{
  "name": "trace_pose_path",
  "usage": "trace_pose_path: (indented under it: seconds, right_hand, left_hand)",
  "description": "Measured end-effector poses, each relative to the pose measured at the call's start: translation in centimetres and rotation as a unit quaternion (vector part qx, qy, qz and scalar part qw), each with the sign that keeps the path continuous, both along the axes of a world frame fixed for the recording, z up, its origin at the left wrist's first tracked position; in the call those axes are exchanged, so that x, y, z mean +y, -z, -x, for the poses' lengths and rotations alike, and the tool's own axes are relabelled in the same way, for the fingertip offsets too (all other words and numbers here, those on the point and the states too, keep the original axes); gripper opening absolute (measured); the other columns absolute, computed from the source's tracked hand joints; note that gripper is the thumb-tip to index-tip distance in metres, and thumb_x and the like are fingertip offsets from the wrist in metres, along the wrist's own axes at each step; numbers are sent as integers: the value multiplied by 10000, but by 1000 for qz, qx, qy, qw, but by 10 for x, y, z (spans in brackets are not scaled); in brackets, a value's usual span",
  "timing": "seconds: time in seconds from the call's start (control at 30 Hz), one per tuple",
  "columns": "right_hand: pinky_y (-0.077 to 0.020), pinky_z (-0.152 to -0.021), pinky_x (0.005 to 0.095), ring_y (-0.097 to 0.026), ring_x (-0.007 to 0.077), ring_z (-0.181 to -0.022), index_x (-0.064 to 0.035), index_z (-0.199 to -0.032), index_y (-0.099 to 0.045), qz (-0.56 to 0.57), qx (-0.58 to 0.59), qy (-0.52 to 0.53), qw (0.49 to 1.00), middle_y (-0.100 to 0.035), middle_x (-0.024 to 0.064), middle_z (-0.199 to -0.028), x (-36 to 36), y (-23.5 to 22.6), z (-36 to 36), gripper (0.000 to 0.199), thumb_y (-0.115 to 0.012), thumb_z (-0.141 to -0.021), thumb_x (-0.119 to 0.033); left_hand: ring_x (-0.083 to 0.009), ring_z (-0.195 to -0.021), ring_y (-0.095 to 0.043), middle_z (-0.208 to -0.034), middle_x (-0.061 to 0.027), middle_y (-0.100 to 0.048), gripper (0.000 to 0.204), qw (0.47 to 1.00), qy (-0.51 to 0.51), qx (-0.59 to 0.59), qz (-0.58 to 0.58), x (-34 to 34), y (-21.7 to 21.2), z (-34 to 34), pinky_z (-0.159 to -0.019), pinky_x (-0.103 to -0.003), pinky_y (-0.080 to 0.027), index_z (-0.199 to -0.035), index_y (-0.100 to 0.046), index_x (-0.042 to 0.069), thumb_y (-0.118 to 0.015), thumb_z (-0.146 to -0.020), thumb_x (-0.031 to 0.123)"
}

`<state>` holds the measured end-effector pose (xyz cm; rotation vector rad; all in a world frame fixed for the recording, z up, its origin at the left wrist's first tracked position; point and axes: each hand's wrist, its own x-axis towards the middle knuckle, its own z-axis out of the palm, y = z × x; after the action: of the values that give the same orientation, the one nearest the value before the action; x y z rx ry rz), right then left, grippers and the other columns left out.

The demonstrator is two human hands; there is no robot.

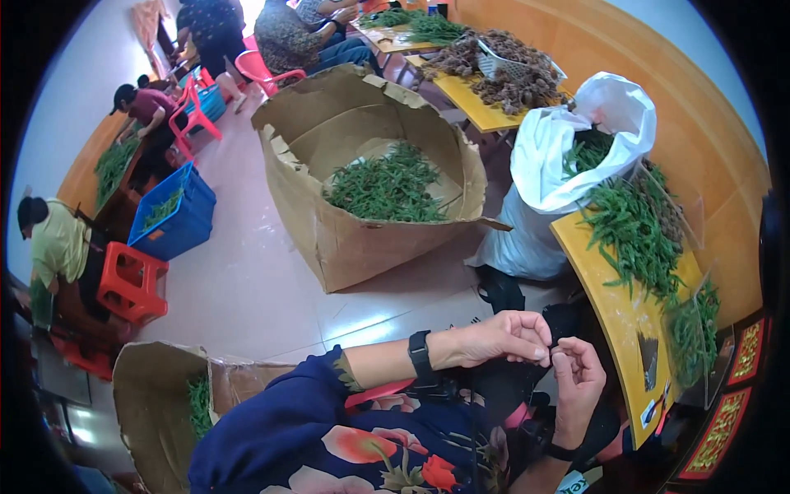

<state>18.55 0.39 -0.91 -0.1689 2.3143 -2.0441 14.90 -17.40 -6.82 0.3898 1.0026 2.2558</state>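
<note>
Above my lap, my left hand (pixel 508 337) and my right hand (pixel 578 380) almost meet, fingertips close together. Each is closed in a pinch of thumb and forefinger. Whatever lies between the fingertips is too small and dark to make out. Just right of my hands stands a yellow table (pixel 613 329). On it are a heap of green leafy sprigs (pixel 629 230) and, nearer me, a bundle of thin dark pieces (pixel 648 361). A clear plastic bag of greenery (pixel 693 333) sits at the table's right edge.
A big cardboard box (pixel 362 251) with green sprigs stands ahead; another box (pixel 156 403) is at my left. A white sack (pixel 543 165) leans by the table. Farther off are a blue crate (pixel 174 216), a red stool (pixel 133 284) and several people at work.
</note>
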Motion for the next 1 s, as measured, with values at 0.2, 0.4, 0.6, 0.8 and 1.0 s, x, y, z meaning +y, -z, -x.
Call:
trace_pose_path:
  seconds: [0.2,0.4,0.6,0.8,1.0]
  right_hand:
    - [-384,-603,208,-549,108,-816,-9,-977,-619,-207,165,6,964,-598,57,-972,-9,-13,7,190,-663,-794,-32]
    - [-413,-647,211,-510,109,-794,7,-967,-614,-230,169,-38,957,-575,64,-1004,-6,-12,15,160,-629,-808,7]
    - [-390,-606,250,-523,172,-752,24,-852,-616,-199,144,-94,965,-594,97,-903,0,-7,19,62,-631,-794,9]
    - [-404,-607,262,-520,167,-697,41,-806,-599,-218,149,-62,962,-586,95,-803,3,-6,15,11,-606,-810,34]
    - [-406,-605,258,-514,153,-670,52,-818,-583,-200,110,-26,973,-565,92,-772,7,-6,5,33,-590,-836,25]
  left_hand:
    - [-62,-762,-574,-864,-61,-664,299,996,-66,45,36,9,4,-3,-687,-191,-429,-1066,-445,44,-646,-849,78]
    - [-86,-779,-591,-825,-70,-649,337,992,-96,68,37,7,1,-7,-719,-215,-447,-1084,-405,31,-631,-834,36]
    - [-77,-801,-577,-839,-70,-635,355,990,-98,90,53,8,-1,-7,-742,-218,-446,-1106,-385,29,-621,-841,23]
    - [-74,-781,-560,-810,-39,-610,222,993,-66,91,31,20,9,-4,-720,-207,-434,-1051,-456,19,-580,-876,72]
    - [-41,-624,-469,-751,16,-567,154,994,67,48,71,26,5,-5,-554,-178,-354,-887,-563,47,-508,-912,188]
